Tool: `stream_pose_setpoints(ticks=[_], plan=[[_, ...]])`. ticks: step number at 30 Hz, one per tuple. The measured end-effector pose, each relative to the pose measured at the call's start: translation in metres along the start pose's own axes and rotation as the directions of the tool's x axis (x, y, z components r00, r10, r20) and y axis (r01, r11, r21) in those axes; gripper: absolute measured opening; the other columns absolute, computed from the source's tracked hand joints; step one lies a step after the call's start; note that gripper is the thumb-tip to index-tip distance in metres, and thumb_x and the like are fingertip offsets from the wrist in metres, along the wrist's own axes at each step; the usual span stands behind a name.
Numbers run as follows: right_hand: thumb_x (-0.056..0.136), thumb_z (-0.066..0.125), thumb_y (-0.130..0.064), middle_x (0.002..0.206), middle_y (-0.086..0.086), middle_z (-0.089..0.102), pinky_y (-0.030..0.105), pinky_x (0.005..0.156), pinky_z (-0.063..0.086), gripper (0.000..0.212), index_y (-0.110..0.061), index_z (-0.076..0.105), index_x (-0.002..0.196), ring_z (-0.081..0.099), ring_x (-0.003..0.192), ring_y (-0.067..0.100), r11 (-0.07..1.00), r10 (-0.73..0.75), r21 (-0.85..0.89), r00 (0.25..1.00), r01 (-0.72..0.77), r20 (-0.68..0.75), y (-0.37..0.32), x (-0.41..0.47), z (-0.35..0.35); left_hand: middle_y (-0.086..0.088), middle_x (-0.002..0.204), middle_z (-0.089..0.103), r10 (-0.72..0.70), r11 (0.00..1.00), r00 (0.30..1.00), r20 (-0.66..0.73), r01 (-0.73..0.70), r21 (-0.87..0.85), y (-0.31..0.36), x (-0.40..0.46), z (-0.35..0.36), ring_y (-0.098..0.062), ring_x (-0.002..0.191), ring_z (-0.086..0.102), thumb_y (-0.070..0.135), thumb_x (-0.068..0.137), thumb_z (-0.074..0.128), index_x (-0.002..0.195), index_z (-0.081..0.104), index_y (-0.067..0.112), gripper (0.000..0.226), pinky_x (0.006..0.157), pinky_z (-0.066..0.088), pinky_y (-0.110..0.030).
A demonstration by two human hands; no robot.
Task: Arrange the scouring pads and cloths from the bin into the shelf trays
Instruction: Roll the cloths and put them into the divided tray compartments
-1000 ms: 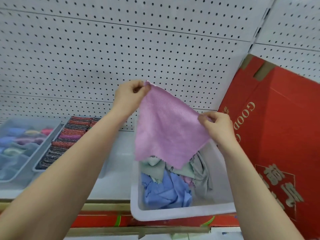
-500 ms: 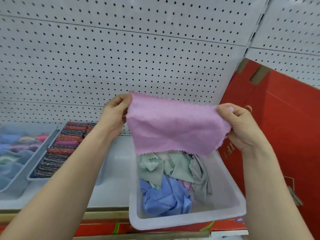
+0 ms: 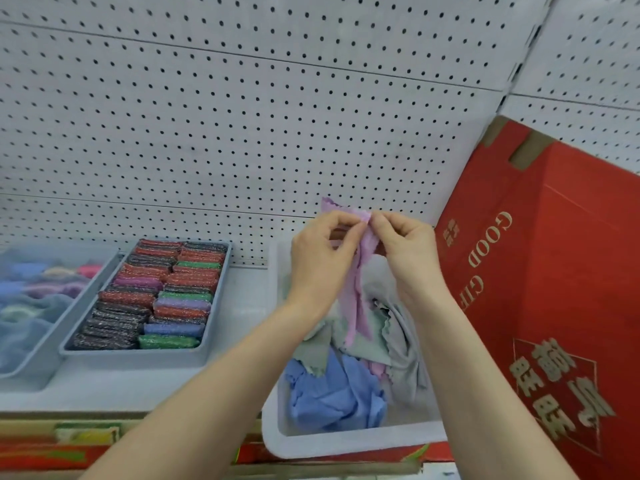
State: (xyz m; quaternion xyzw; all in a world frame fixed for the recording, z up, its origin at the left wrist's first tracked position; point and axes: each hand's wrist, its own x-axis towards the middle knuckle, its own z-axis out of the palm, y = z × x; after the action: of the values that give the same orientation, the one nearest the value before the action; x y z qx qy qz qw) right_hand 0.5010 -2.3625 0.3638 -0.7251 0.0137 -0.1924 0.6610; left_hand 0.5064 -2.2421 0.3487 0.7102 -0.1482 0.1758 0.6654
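A pink cloth (image 3: 356, 292) hangs folded in half above the white bin (image 3: 346, 445). My left hand (image 3: 320, 261) and my right hand (image 3: 405, 251) meet at its top edge, and each pinches a corner there. Inside the bin lie crumpled cloths: a blue one (image 3: 329, 396) in front, grey-green ones (image 3: 374, 344) behind. On the shelf to the left, a grey tray (image 3: 138, 358) holds rows of glittery scouring pads (image 3: 156, 296). A second tray (image 3: 20, 372) at the far left holds soft pastel cloths.
A white pegboard wall (image 3: 242, 116) backs the shelf (image 3: 239, 306). A tall red cardboard box (image 3: 554, 306) with gold lettering stands close against the bin's right side. The shelf's front edge (image 3: 104, 420) carries coloured label strips.
My hands came together from wide apart, which folded the spread pink cloth in half so that it now hangs narrow. The view shifted left, so more of the trays shows.
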Motion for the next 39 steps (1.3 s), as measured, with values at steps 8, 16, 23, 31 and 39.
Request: stream_pose_setpoints(ticks=[8,16,23,31,39], plan=[[0.094,0.063,-0.015,0.098,0.027,0.071,0.045,0.092,0.054,0.021,0.002,0.073,0.101,0.068,0.092,0.037,0.979,0.105,0.165,0.991,-0.118,0.086,-0.001,-0.007,-0.011,0.012,0.105,0.074,0.159,0.983,0.984,0.083,-0.165,0.083,-0.004,-0.011,-0.003,0.0,0.1,0.067,0.015,0.09,0.063,0.096,0.078,0.018,0.017,0.088,0.055,-0.031],[0.089,0.063,0.003,0.091,0.019,0.069,0.03,0.082,0.046,0.022,-0.011,0.076,0.1,0.058,0.084,0.021,0.996,0.083,-0.05,0.965,-0.072,0.25,-0.013,-0.005,-0.039,0.005,0.146,0.043,-0.404,0.912,0.889,0.215,0.409,0.022,-0.032,0.014,-0.038,-0.008,0.134,0.041,0.043,0.083,0.073,0.151,0.027,0.02,0.086,0.109,0.035,-0.028],[0.089,0.064,0.002,0.089,0.003,0.074,0.026,0.084,0.05,0.029,-0.014,0.072,0.112,0.062,0.082,0.015,0.995,0.026,-0.097,0.969,-0.002,0.244,-0.027,0.002,-0.061,0.0,0.089,0.074,-0.371,0.856,0.846,0.384,0.472,-0.213,-0.02,0.028,-0.042,-0.012,0.083,0.067,0.01,0.083,0.073,0.094,0.071,0.01,0.012,0.084,0.057,-0.03],[0.079,0.078,-0.009,0.07,0.002,0.07,0.016,0.065,0.051,0.007,-0.013,0.075,0.084,0.06,0.065,0.009,0.972,0.074,-0.232,0.984,-0.034,0.165,-0.021,-0.004,-0.063,0.004,0.076,0.07,-0.254,0.938,0.915,0.314,0.313,-0.151,-0.001,0.03,-0.048,-0.008,0.071,0.062,0.009,0.082,0.074,0.081,0.073,0.017,0.009,0.068,0.053,-0.021],[0.078,0.082,-0.019,0.066,0.002,0.068,0.023,0.055,0.05,0.014,-0.008,0.073,0.08,0.061,0.055,0.008,0.929,0.139,-0.356,0.987,-0.101,0.082,-0.018,0.01,-0.055,0.004,0.067,0.065,-0.27,0.962,0.948,0.166,0.272,0.011,-0.016,0.041,-0.049,-0.012,0.065,0.056,0.027,0.079,0.078,0.068,0.071,0.025,0.014,0.076,0.057,-0.044]])
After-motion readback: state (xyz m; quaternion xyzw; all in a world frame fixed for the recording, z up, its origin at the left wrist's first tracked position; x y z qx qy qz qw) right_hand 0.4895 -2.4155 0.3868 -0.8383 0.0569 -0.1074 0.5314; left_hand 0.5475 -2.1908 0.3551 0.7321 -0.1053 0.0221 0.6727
